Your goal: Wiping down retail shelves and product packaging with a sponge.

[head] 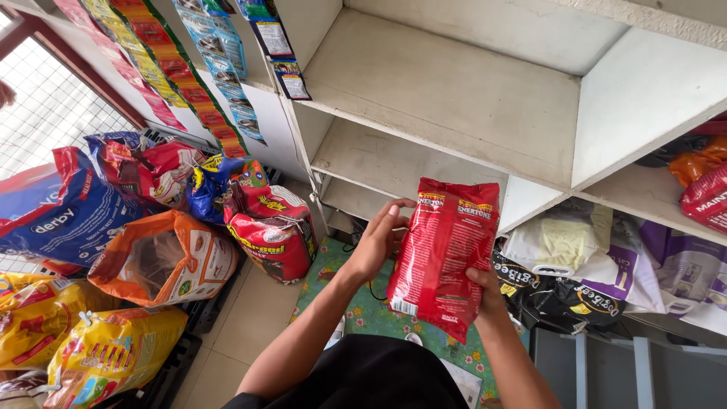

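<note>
The person holds a red bag (443, 254) upright in front of the white shelves (447, 98), with both hands closed on it: the left hand (376, 241) grips the bag's left edge about halfway up, thumb and fingers curled round the side, and the right hand (487, 286) clasps the lower right edge, mostly hidden behind the bag. The bag's top edge sits level with the front lip of a lower shelf, and the shelf boards above it are bare, with open room across their width up to the upright divider (644, 98) on the right. Just right of the bag, under the shelves, lie black bags (560, 291) and a white bag (556, 242), close to the right hand. Below the bag a green flowered mat (356, 307) covers the floor, and beside it a strip of tiled floor (254, 318) runs open between the mat and the sacks at the left. There, well apart from the hands, stand a red sack (273, 235), an orange sack (166, 257), a blue sack (60, 212) and yellow sacks (98, 352), crowded against the window mesh (53, 113)
</note>
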